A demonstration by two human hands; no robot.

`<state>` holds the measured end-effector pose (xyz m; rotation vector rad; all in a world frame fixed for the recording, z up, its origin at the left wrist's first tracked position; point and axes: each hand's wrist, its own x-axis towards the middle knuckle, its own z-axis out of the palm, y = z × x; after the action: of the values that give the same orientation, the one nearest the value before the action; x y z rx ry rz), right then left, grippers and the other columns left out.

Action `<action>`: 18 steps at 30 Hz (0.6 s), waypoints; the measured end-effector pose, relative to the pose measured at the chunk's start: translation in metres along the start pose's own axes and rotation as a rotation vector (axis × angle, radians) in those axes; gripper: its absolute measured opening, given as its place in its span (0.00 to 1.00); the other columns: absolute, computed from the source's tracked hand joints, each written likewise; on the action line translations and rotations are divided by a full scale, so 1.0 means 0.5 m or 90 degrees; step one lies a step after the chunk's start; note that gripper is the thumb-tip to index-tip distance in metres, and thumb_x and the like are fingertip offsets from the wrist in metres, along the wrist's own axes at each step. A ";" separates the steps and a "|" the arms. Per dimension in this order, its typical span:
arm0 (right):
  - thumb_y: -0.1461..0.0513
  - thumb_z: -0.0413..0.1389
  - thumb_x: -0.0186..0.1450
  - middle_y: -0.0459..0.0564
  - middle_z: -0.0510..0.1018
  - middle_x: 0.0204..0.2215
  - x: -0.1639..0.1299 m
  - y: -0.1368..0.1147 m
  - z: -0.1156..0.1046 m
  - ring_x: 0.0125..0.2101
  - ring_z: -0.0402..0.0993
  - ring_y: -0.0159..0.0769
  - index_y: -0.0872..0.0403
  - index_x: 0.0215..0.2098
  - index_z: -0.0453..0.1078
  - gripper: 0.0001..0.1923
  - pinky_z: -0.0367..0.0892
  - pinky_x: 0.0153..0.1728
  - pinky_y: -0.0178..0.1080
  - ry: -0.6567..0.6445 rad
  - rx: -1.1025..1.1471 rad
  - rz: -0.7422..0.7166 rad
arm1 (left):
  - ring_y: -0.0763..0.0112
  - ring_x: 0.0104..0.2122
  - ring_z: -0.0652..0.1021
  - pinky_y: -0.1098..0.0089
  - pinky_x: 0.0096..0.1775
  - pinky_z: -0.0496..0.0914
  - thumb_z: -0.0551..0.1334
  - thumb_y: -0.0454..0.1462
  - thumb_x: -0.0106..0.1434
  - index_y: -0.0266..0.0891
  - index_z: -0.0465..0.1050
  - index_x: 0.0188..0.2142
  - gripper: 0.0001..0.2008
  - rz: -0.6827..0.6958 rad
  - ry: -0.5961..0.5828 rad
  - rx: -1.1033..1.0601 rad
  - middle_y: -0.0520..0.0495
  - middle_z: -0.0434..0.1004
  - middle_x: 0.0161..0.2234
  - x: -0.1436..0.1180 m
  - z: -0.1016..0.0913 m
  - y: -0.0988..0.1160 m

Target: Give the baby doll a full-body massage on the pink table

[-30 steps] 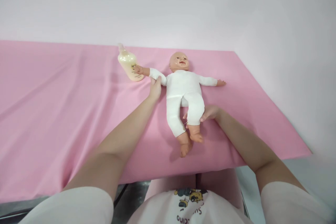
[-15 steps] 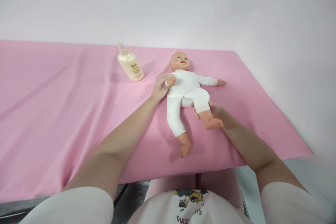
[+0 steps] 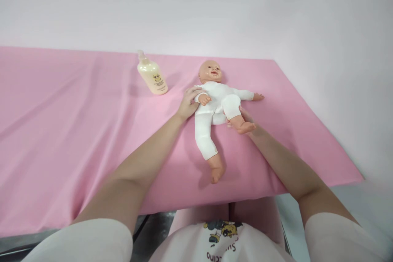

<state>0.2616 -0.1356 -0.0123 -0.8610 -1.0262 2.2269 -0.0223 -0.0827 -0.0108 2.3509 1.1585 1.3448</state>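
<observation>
Head view: left hand [image 3: 188, 105] clasping doll [image 3: 215, 108] arm, right hand [image 3: 245, 120] (mostly hidden) gripping its raised leg.

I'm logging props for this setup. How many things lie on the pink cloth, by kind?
Baby doll: 1, held by the left hand and right hand
Cream lotion bottle: 1
Total: 2, on the pink cloth

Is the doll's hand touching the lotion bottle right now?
No. The doll has its near arm folded across its chest under the left hand, and the lotion bottle stands apart on the pink cloth.
</observation>
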 end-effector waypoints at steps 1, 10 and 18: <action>0.38 0.50 0.66 0.48 0.78 0.24 -0.003 0.000 0.002 0.24 0.73 0.31 0.56 0.36 0.75 0.31 0.70 0.29 0.34 0.012 0.005 0.000 | 0.57 0.58 0.71 0.54 0.64 0.61 0.61 0.44 0.65 0.43 0.76 0.52 0.17 -0.013 0.006 -0.017 0.42 0.75 0.55 0.000 0.001 0.001; 0.42 0.63 0.58 0.49 0.83 0.31 -0.050 0.001 0.040 0.31 0.80 0.36 0.54 0.45 0.74 0.28 0.75 0.37 0.38 -0.185 -0.050 -0.042 | 0.55 0.52 0.77 0.55 0.58 0.69 0.69 0.45 0.57 0.42 0.72 0.47 0.20 -0.280 0.203 -0.340 0.42 0.78 0.48 -0.002 0.034 -0.046; 0.57 0.74 0.51 0.55 0.84 0.43 -0.049 -0.005 0.054 0.47 0.80 0.42 0.58 0.48 0.75 0.30 0.71 0.54 0.44 -0.307 -0.191 0.051 | 0.62 0.49 0.77 0.61 0.53 0.71 0.63 0.43 0.61 0.45 0.66 0.45 0.14 -0.355 0.260 -0.389 0.47 0.77 0.46 -0.001 0.042 -0.087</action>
<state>0.2583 -0.1630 0.0114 -0.4906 -1.6026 2.4490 -0.0289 -0.0494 -0.0452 1.2535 1.1538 1.6762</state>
